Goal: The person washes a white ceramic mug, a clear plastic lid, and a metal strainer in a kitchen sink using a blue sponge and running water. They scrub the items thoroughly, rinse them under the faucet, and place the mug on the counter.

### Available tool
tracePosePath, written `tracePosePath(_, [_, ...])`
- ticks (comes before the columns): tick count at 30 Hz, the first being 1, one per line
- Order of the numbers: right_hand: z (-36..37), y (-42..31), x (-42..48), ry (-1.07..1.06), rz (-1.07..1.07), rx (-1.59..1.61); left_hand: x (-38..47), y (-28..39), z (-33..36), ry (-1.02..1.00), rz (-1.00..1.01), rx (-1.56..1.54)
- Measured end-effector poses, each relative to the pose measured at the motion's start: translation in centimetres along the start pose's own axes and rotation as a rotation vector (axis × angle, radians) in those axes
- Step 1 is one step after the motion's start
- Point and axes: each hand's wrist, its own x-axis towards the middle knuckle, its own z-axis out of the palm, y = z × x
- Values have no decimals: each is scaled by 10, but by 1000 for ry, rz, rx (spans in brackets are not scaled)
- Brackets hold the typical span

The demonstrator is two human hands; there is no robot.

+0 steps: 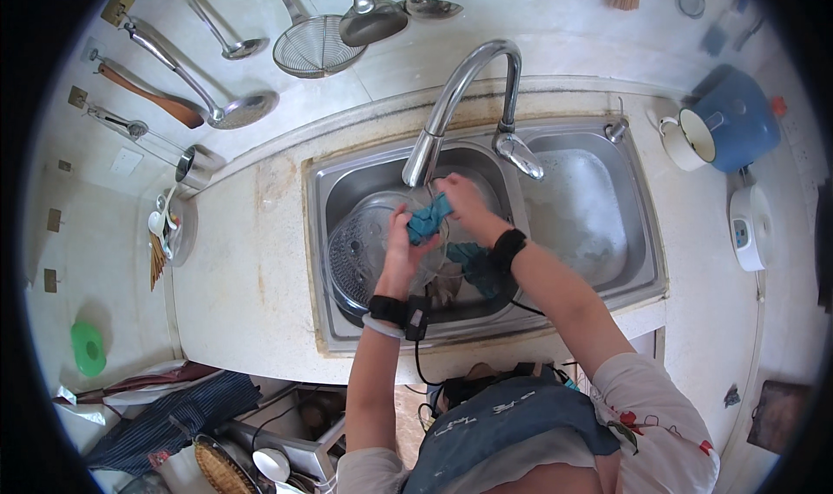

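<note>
Both my hands grip a teal cloth [426,222], bunched and twisted, beneath the spout of the chrome faucet [449,97]. My left hand [401,253] holds its lower left end. My right hand [463,202] is closed around its upper right end, slightly blurred. Below them in the left sink basin [348,175] lie a clear lid [384,208] and a perforated steel steamer tray [355,269]. A second teal cloth [478,273] rests in the basin under my right wrist, beside a brownish item [444,287] that I cannot make out.
Cloudy, sudsy water [573,214] stands in the right basin. To its right are a cream enamel mug [683,144], a blue container [745,120] and a white appliance [748,227]. Ladles and a wire strainer [319,46] hang behind. Cables run from my wrist straps [416,318].
</note>
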Motion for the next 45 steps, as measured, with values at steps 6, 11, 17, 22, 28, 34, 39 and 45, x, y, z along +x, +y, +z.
tracePosePath(6, [47, -9, -39, 128, -349, -345, 71, -61, -23, -175, 115, -183])
tracePosePath(11, [13, 22, 4, 423, -315, -419, 17, -37, 33, 4, 42, 85])
tracePosePath(17, [33, -6, -34, 185, -512, -388, 51, -45, 0, -79, 286, 201])
tracePosePath(22, [34, -6, -26, 334, -324, -421, 28, -26, 34, 71, 202, 10])
tracePosePath(28, [23, -1, -14, 245, -215, -412, 11, -24, 28, 37, 54, 152])
tracePosePath(34, [45, 1, -38, 246, -355, -487, 36, -39, 18, 40, 299, 90])
tracePosePath(39, [10, 43, 4, 251, -244, -199, 0, -10, 30, -54, 11, 256])
tracePosePath(45, [-34, 15, 2, -376, 394, 149, 25, -22, -7, 9, 130, 281])
